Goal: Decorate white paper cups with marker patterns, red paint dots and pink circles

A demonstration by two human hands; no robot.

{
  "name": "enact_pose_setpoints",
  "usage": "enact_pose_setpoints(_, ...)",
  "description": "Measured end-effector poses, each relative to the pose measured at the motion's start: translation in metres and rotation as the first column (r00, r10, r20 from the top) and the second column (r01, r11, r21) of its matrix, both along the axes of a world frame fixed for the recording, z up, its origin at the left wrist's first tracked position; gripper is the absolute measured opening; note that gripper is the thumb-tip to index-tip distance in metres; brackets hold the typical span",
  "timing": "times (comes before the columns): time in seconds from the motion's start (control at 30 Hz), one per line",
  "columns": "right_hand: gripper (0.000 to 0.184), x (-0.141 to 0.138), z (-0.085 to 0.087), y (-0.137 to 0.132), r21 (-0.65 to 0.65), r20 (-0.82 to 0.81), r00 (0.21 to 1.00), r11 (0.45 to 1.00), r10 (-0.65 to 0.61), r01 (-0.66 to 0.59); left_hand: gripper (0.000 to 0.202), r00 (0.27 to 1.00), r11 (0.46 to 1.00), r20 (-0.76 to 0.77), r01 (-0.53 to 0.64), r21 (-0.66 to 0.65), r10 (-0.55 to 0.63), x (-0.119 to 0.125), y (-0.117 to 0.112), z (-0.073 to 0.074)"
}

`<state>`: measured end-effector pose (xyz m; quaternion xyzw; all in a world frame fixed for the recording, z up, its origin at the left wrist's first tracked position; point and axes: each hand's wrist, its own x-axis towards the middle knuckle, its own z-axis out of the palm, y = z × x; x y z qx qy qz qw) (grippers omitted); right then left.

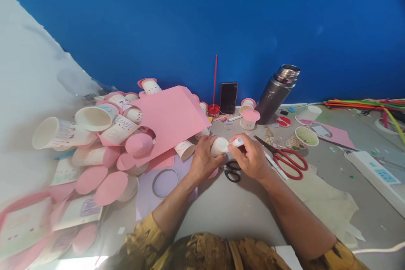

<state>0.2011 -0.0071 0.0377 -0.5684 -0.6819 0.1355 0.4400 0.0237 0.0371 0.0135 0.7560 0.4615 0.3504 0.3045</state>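
My left hand is wrapped around a white paper cup, with one round end facing up toward me. In my right hand is a short white glue stick, pinched between fingers and thumb, its inner end close to the cup's edge. Whether the two touch, I cannot tell. Black-handled scissors lie on the table just below and between both hands. Right of my right hand rest larger red-handled scissors and a white marker.
Many decorated paper cups with pink discs pile up on the left, beside a large pink sheet. A dark thermos and a phone stand near the blue wall. A power strip lies at right.
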Motion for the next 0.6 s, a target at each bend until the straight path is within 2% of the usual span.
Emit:
enact_pose_setpoints(0.13,0.012,-0.007,0.0,-0.004,0.088,0.011,0.996,0.992,0.094,-0.094,0.044,0.996,0.997,-0.037,0.077,-0.021,-0.078,0.0,-0.001,-0.003)
enact_pose_setpoints(0.23,0.01,-0.008,0.0,-0.004,0.123,0.025,0.993,0.985,0.116,-0.119,0.043,0.989,0.992,-0.069,0.125,-0.031,-0.127,0.001,-0.003,-0.004)
enact_pose_setpoints(0.3,0.011,-0.005,-0.001,-0.002,0.125,0.032,0.995,0.988,0.09,-0.094,0.043,0.987,0.99,-0.073,0.141,-0.031,-0.143,0.001,-0.005,-0.003)
enact_pose_setpoints(0.47,0.017,0.004,-0.004,0.005,0.117,-0.021,0.998,0.991,-0.061,0.063,0.053,0.988,0.988,-0.026,0.15,-0.019,-0.151,0.004,-0.009,0.001)
enact_pose_setpoints(0.53,0.019,0.006,-0.003,0.006,0.114,-0.052,0.996,0.99,-0.072,0.077,0.051,0.986,0.986,-0.023,0.164,-0.028,-0.165,0.005,-0.009,0.002)
enact_pose_setpoints(0.6,0.019,0.005,-0.001,0.004,0.101,-0.066,0.997,0.994,-0.032,0.039,0.047,0.983,0.983,-0.024,0.178,-0.044,-0.179,0.005,-0.008,0.002)
